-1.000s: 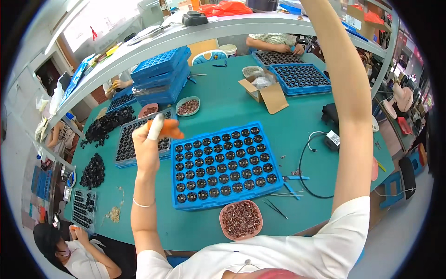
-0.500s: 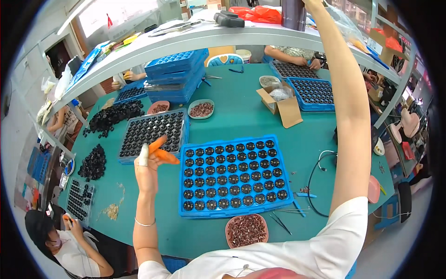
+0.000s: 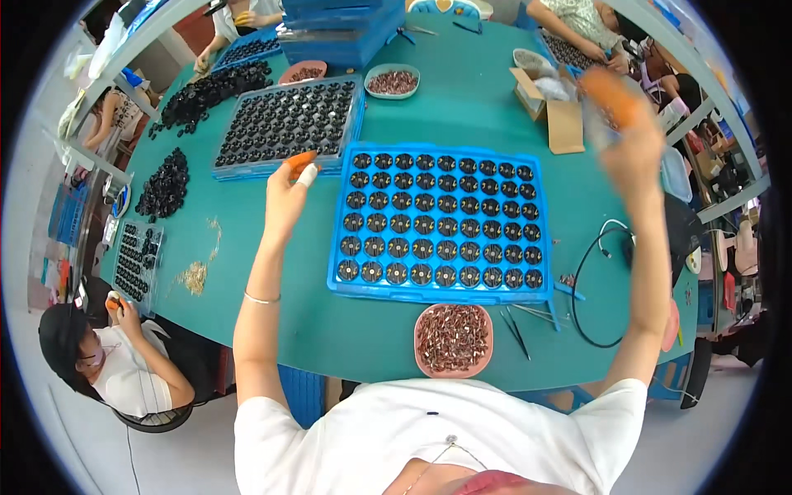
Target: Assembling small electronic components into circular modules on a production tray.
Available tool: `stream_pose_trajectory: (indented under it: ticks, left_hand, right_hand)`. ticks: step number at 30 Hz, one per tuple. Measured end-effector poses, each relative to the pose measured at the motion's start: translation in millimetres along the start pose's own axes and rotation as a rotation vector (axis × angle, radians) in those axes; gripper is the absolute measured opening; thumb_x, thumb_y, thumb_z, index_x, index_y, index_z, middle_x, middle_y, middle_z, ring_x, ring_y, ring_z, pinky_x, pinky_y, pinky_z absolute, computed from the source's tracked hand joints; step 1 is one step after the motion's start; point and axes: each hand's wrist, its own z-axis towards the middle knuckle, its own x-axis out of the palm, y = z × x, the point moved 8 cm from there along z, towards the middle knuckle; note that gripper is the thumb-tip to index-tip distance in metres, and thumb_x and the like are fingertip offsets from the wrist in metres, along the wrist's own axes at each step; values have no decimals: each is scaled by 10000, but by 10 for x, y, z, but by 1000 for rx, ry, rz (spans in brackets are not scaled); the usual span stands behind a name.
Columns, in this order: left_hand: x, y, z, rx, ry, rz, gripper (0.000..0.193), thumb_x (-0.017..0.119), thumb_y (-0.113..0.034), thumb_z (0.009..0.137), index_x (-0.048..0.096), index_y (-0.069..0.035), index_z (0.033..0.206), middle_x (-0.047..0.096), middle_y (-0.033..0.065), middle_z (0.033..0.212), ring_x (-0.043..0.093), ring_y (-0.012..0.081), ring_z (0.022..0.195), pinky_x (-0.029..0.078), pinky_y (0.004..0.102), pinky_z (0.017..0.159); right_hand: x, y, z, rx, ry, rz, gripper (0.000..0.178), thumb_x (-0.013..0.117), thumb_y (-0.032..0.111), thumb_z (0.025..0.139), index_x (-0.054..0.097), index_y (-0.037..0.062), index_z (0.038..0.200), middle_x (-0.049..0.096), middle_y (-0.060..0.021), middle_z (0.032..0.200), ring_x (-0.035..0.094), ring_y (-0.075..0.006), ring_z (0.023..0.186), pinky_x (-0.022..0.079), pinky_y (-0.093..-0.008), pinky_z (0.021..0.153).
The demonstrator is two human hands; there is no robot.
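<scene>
My left hand [image 3: 289, 194] is in the air beside the lower right corner of a clear-lidded tray [image 3: 247, 169] of black round parts. Its fingers, in orange and white finger covers, are loosely bent and apart, with nothing visible in them. Over the right side of the table, near an open cardboard box [image 3: 565, 128], my right hand [image 3: 634, 153] is smeared by motion; its orange finger covers show, but not what it may hold. Between my forearms lies a blue tray [image 3: 441, 293] with rows of black round parts. A pink bowl [image 3: 454, 375] of small reddish-brown pieces stands in front of it.
Tweezers [image 3: 516, 334] and a black cable [image 3: 582, 318] lie right of the bowl. Stacked blue trays [image 3: 338, 37], a pale bowl [image 3: 393, 96] and heaps of black parts [image 3: 163, 183] stand farther off. Co-workers sit around the green table [image 3: 462, 107]; one [image 3: 136, 371] is at lower left.
My right arm has come down from the overhead shelf to table height. My left hand has shifted and its fingers have turned. The view has tilted, so the shelf top is out of sight.
</scene>
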Motion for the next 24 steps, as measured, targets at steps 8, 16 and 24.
stream_pose_trajectory:
  ticks: [8, 16, 24]
  left_hand:
    - [515, 226, -2292, 269, -2, 370, 479, 627, -192, 886, 474, 44, 1274, 537, 208, 1187, 496, 323, 1135, 395, 383, 972]
    - [594, -103, -7238, 457, -92, 554, 225, 636, -59, 847, 595, -8, 1063, 588, 156, 1045, 533, 322, 981, 434, 379, 854]
    - [801, -195, -8779, 433, -85, 733, 194, 753, -90, 735, 669, -34, 901, 561, 116, 903, 530, 279, 874, 440, 361, 786]
  right_hand:
    - [-1013, 1377, -2778, 520, 549, 181, 226, 661, 108, 819, 620, 59, 1036, 636, -91, 1014, 607, -281, 892, 485, -373, 784]
    - [-4715, 4071, -5009, 643, 455, 245, 251, 696, 38, 762, 642, 80, 1004, 658, -81, 984, 618, -265, 866, 490, -349, 749]
    - [-5227, 5925, -5788, 417, 836, 615, 293, 715, 160, 732, 641, 81, 1004, 597, -56, 898, 555, -232, 800, 438, -341, 745]
